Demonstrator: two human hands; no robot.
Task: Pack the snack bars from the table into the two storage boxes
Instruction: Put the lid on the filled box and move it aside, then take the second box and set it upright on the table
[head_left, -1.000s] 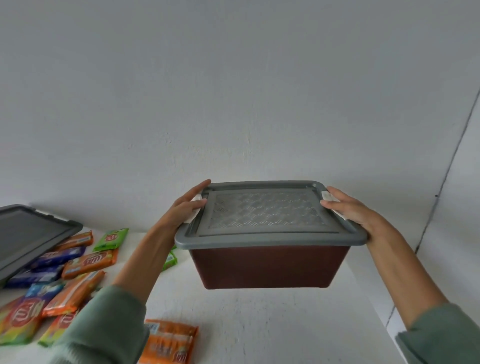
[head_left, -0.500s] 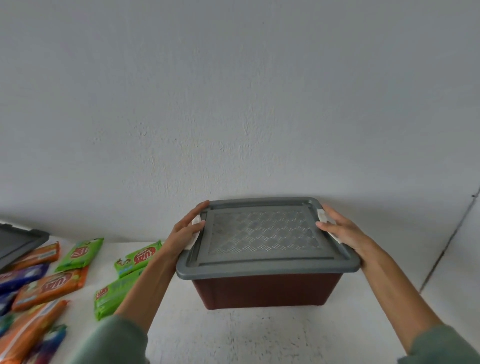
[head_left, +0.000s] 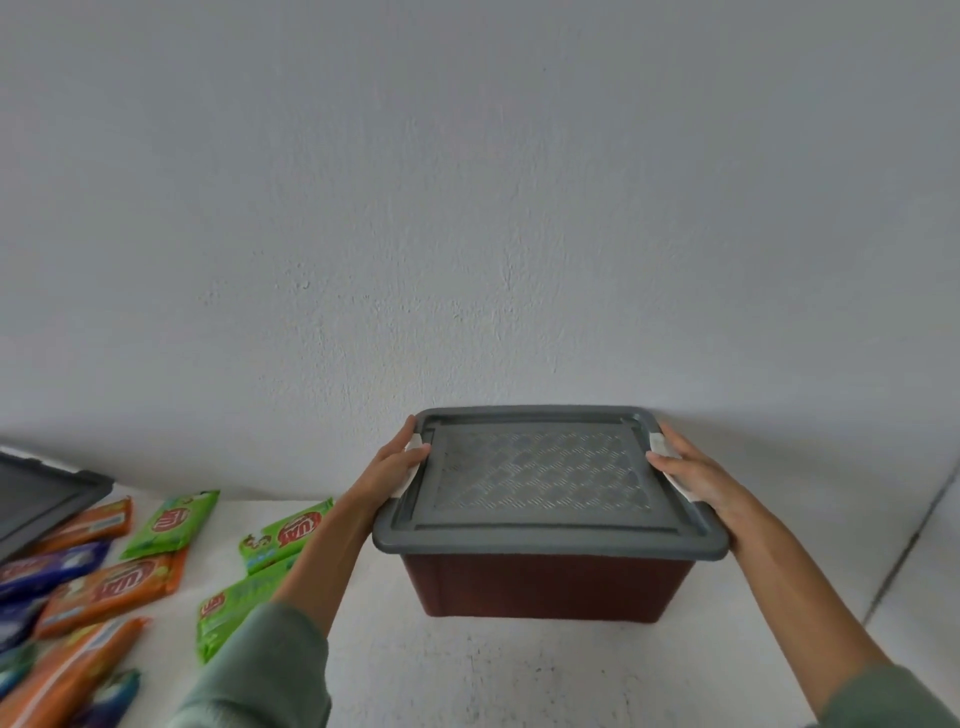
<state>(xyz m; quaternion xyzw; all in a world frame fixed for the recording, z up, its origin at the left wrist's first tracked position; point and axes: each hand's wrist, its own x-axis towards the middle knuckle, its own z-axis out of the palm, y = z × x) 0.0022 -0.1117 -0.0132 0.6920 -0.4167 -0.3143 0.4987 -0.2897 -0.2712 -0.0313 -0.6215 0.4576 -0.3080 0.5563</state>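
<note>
left hand (head_left: 397, 467) and right hand (head_left: 691, 475) each curl round a white side latch (head_left: 658, 446) of the lidded brown storage box (head_left: 545, 587), low at worktop (head_left: 467, 675) back; snack bars (head_left: 171, 519) loose at left. risk: latch pops, lid lifts, box drops

Centre frame: a maroon box (head_left: 545, 587) under a grey lid (head_left: 540, 473) embossed with a diamond weave, and white clips (head_left: 661, 446). Lower left: orange bars (head_left: 111, 582), lime-green bars (head_left: 171, 522) and purple bars (head_left: 52, 564) on a speckled white table (head_left: 493, 675).
</note>
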